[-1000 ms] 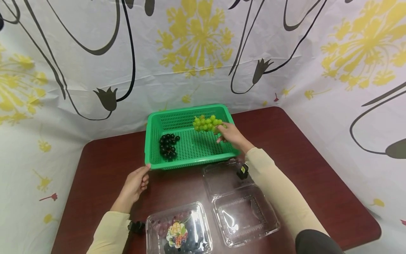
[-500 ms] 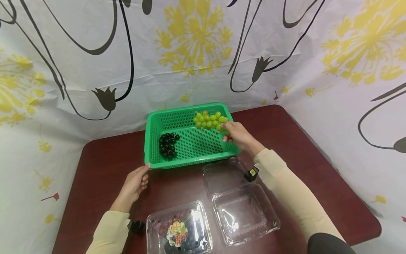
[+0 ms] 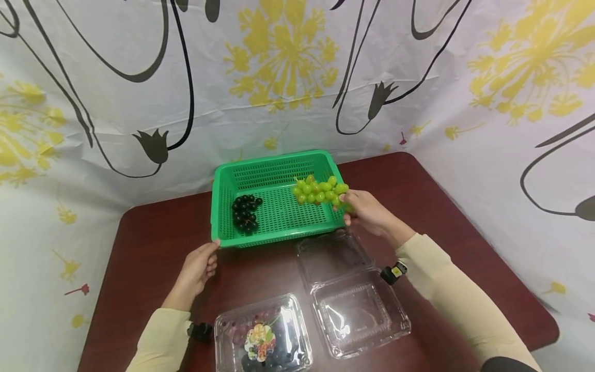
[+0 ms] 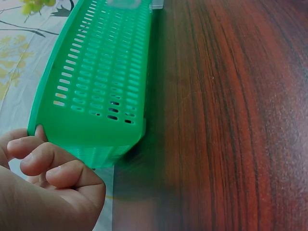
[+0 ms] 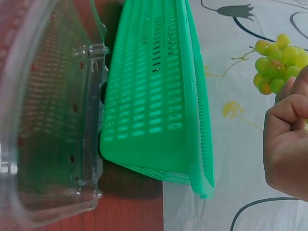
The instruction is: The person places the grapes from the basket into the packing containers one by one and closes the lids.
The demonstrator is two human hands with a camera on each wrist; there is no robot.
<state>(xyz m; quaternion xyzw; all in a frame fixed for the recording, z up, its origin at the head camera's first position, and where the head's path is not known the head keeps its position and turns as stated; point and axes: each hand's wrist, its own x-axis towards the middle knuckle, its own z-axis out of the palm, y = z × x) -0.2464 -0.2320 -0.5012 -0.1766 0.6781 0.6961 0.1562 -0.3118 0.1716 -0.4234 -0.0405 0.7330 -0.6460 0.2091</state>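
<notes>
My right hand (image 3: pixel 369 212) grips a bunch of green grapes (image 3: pixel 321 190) at its right end, above the right side of a green plastic basket (image 3: pixel 288 236). In the right wrist view the green grapes (image 5: pixel 279 65) show beyond the curled fingers, higher than the basket rim (image 5: pixel 192 120). My left hand (image 3: pixel 197 266) pinches the basket's near left corner between thumb and fingers; the left wrist view shows that grip on the rim (image 4: pixel 41 106) up close. A bunch of black grapes (image 3: pixel 245 213) lies in the left part of the basket.
An open clear plastic clamshell box (image 3: pixel 358 320) lies in front of the basket, its lid (image 3: pixel 332 256) folded back toward it. Left of it stands a shut clamshell (image 3: pixel 290 315) with a fruit sticker and dark and red grapes inside. A patterned cloth (image 3: pixel 288 124) hangs behind the table (image 3: pixel 158 232).
My right hand has drawn the green grapes to the right and toward me, from over the basket's middle to its right side. The left hand stays at the corner.
</notes>
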